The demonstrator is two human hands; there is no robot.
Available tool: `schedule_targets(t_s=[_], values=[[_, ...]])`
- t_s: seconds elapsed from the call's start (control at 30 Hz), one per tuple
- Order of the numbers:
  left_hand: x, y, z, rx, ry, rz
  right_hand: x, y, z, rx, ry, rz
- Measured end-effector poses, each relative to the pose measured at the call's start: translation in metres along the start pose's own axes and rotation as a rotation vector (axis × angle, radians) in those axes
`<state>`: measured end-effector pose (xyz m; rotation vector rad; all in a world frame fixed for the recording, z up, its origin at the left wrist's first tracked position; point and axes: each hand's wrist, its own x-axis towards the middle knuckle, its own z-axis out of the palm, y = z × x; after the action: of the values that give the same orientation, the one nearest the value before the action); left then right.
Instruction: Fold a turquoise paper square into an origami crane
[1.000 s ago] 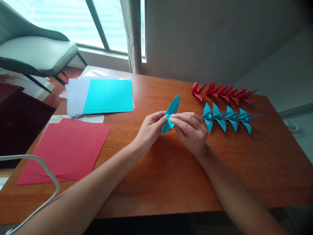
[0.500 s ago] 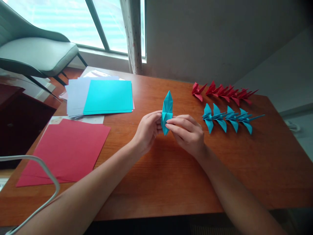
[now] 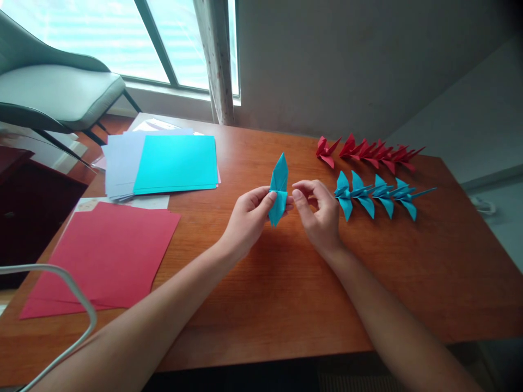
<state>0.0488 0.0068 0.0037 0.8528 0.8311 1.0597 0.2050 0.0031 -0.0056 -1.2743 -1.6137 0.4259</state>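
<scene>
A folded blue piece of origami paper [image 3: 279, 182], long and pointed at the top, is held upright above the table. My left hand [image 3: 251, 215] grips it, thumb on the front and fingers behind, some tips showing past its right edge. Just to the right, my right hand [image 3: 321, 212] is apart from the paper, its thumb and forefinger curved with a small gap between them. Beyond that hand, a row of blue paper cranes [image 3: 373, 195] stands on the table, with a row of red paper cranes [image 3: 371, 152] behind it.
On the left of the wooden table [image 3: 229, 321] lie red paper sheets [image 3: 110, 256]. Farther back, blue sheets [image 3: 175, 163] overlap white sheets [image 3: 122, 163]. A white cable [image 3: 77, 288] curves past my left forearm. A chair [image 3: 61, 92] stands by the window.
My right hand has let go of the folded blue paper and drawn slightly right. My left thumb has moved onto the paper's front. The view has shifted slightly.
</scene>
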Motion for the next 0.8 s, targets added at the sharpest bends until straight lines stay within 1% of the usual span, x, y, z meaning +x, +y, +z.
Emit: schedule_targets(t_s=[0.07,0.1,0.2,0.37,0.47,0.6,0.8], values=[[-0.0008,0.0002,0.0018,0.052,0.018,0.036,0.0005,0.0049,0.0024,0.089,-0.076,0.077],[-0.0012,0.0004,0.0023,0.075,0.025,0.053,0.0005,0.0071,0.0036,0.126,-0.094,0.099],[-0.0018,0.0003,0.0028,0.107,0.023,0.077,0.0002,0.0109,0.0056,0.183,-0.105,0.131],[-0.0011,-0.0021,0.0019,0.114,0.013,0.092,0.0009,0.0091,0.0052,0.191,-0.094,0.148],[-0.0011,-0.0028,0.0017,0.114,0.021,0.086,0.0014,0.0081,0.0052,0.184,-0.127,0.147],[-0.0017,-0.0022,0.0016,0.116,0.022,0.071,0.0013,0.0096,0.0068,0.229,-0.153,0.157],[-0.0008,-0.0017,0.0019,0.115,0.015,0.061,0.0009,0.0107,0.0083,0.277,-0.124,0.132]])
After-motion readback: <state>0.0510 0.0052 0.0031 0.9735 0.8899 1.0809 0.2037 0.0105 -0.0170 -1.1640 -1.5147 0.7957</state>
